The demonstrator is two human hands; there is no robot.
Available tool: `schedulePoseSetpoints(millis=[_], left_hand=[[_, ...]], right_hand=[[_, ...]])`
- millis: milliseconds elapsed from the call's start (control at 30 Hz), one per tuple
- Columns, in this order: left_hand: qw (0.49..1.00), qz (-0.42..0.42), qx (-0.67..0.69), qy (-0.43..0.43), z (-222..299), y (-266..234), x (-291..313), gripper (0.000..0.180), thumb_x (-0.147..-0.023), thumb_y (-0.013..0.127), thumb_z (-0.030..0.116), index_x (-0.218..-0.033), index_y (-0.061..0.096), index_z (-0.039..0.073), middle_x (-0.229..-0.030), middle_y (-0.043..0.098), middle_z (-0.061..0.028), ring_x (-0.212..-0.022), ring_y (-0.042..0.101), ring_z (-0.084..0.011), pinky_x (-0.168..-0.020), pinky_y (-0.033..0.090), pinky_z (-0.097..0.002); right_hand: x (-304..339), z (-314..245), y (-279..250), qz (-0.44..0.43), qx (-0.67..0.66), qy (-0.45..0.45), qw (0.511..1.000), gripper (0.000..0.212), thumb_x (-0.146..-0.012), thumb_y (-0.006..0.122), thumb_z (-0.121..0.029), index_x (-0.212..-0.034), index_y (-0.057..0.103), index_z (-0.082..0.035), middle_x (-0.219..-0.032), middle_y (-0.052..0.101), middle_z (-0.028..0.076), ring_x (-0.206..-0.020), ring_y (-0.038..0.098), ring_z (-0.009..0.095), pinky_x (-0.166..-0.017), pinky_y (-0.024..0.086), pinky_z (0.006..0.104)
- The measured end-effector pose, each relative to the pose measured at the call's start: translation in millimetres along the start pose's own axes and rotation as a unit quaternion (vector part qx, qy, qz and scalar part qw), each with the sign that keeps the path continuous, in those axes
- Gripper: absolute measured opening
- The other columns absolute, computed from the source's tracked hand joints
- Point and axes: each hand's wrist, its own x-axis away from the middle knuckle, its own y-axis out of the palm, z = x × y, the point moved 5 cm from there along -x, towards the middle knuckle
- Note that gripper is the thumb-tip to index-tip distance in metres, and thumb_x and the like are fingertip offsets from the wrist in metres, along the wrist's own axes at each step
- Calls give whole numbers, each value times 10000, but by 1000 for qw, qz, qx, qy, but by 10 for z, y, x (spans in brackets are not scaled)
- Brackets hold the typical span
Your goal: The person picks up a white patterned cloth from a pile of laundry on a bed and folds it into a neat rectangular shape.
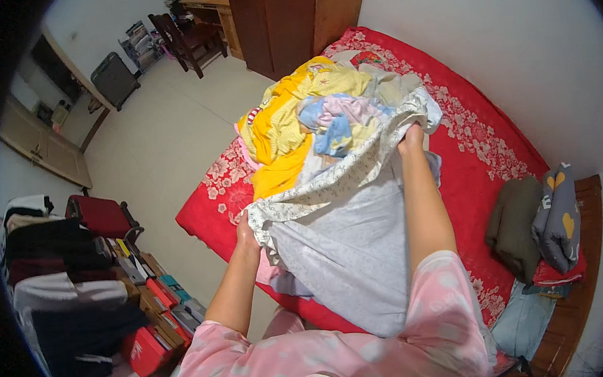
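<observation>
A large pale cloth (348, 245), white with a small grey print along its upper edge and light grey below, hangs stretched between my hands. My left hand (247, 232) grips its left corner, where the fabric bunches up. At the far right end, my right hand (412, 139) is closed on the same edge. Whether it is a garment or a piece of bedding does not show. Just beyond it lies a heap of crumpled clothes: a yellow-orange garment (276, 130) on the left and a pastel blue and pink cloth (338, 118) in the middle.
Under the heap is a bed with a red floral sheet (226, 180). Folded dark bedding (516, 228) sits by the headboard (582, 265) at right. To the left are a clothes pile (52, 254), several boxes (159, 309) and a red suitcase (102, 215). A wooden wardrobe (278, 24) stands beyond the bed.
</observation>
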Motion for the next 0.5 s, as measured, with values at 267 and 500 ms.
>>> schedulePoseSetpoints(millis=[267,500], left_hand=[[991,93,-14,96,2072,-520,-661,505,-880,255,375,-1180,395,-7,-1173,458,-142,-1066,446,-288,-941,327,-405],[984,171,-46,36,2249,-1181,-1272,454,-879,294,326,-1166,408,-7,-1149,484,-127,-1049,469,-268,-913,357,-405]], right_hand=[[-713,1395,1722,-11,63,18,998,303,-880,318,-229,-1048,499,-53,-1035,538,94,-926,526,216,-808,432,331],[-1113,2511,2420,-138,140,90,976,295,-873,365,-234,-1083,457,-48,-1043,520,93,-942,496,215,-812,419,366]])
